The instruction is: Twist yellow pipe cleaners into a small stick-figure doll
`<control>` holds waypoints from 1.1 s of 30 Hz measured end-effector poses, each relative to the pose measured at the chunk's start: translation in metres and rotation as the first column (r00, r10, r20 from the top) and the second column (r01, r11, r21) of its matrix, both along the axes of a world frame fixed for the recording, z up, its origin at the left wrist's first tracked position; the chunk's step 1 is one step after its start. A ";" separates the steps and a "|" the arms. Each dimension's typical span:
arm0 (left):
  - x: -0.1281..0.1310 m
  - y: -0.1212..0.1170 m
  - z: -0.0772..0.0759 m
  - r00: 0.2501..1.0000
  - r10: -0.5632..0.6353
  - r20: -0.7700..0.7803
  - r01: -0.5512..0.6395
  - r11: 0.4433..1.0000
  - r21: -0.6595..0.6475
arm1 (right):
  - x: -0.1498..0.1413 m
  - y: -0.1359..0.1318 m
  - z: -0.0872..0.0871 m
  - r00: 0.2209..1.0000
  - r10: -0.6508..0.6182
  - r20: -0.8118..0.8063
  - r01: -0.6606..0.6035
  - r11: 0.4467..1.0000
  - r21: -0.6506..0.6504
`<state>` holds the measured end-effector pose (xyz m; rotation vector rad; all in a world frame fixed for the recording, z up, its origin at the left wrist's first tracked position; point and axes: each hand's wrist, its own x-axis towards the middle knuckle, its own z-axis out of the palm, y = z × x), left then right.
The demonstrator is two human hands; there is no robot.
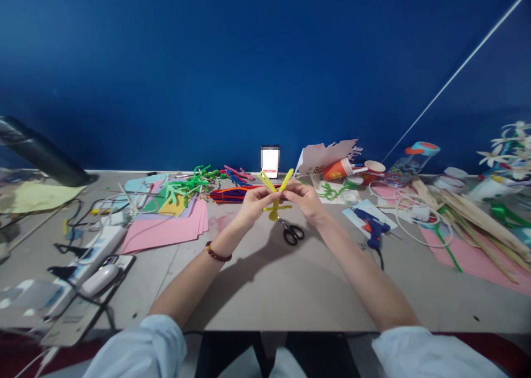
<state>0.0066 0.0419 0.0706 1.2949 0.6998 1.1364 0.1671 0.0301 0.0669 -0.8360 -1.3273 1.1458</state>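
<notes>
Between my two hands is a yellow pipe-cleaner figure (273,213), held above the table. Two straight strands of it stick up in a V, and a bent, looped part hangs below the fingers. My left hand (254,204) pinches it from the left, with fingers closed. From the right, my right hand (305,200) pinches it too, thumb and fingers together. The fingers hide the middle of the piece. Just below it on the table lie black-handled scissors (293,234), their blades partly covered by the yellow piece.
Left are pink paper sheets (166,231), green pipe cleaners (194,182) and a power strip (89,262). A phone (270,161) stands against the blue wall behind dark and orange pipe cleaners (228,194). Right are a blue glue gun (373,226), red paper cups (337,169) and coiled cable (409,223).
</notes>
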 end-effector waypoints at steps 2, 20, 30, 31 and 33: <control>-0.001 0.001 0.000 1.000 -0.011 -0.002 0.011 1.000 -0.009 | 0.000 0.000 0.000 1.000 -0.011 0.025 0.011 1.000 0.010; 0.003 0.000 -0.004 0.998 -0.051 0.043 0.057 0.990 -0.130 | -0.004 0.000 -0.005 0.987 -0.132 0.090 0.120 0.984 0.132; -0.007 -0.001 -0.005 0.760 0.547 -0.352 -0.141 0.667 0.732 | 0.002 0.003 0.000 0.990 -0.138 0.041 0.139 0.990 -0.030; -0.007 -0.002 -0.006 0.728 0.576 -0.373 -0.107 0.632 0.767 | 0.003 0.004 0.000 0.989 -0.139 0.049 0.141 0.989 -0.034; -0.004 -0.005 -0.007 0.690 0.595 -0.412 -0.039 0.599 0.800 | 0.005 0.005 -0.001 0.990 -0.131 0.057 0.134 0.990 -0.052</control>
